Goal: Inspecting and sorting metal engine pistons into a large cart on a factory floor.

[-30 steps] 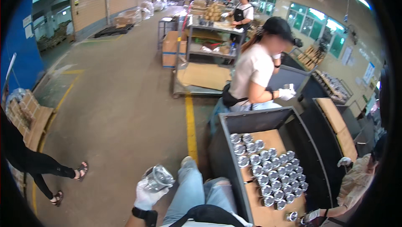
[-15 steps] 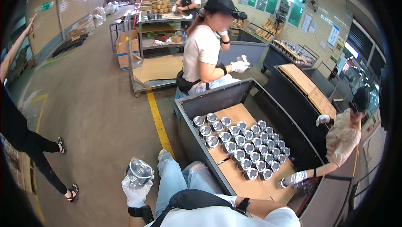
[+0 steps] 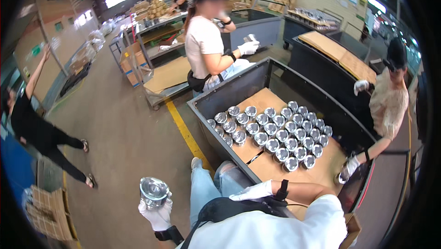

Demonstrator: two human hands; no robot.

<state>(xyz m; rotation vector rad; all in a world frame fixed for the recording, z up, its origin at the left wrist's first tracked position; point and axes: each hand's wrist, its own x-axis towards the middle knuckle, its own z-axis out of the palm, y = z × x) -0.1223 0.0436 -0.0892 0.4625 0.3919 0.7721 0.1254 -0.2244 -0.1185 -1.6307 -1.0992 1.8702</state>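
Dark grey metal forms the bin (image 3: pixel 235 93), which holds rows of shiny cups (image 3: pixel 282 135) on a cardboard sheet (image 3: pixel 317 180). Left of it, above the floor (image 3: pixel 117 157), the gloved left hand (image 3: pixel 158 216) has its fingers clamped around a single cup (image 3: pixel 154 190); the gloved right hand (image 3: pixel 253 191), out of view a second ago, now lies flat, fingers uncurled, by a black waist bag (image 3: pixel 216 211).
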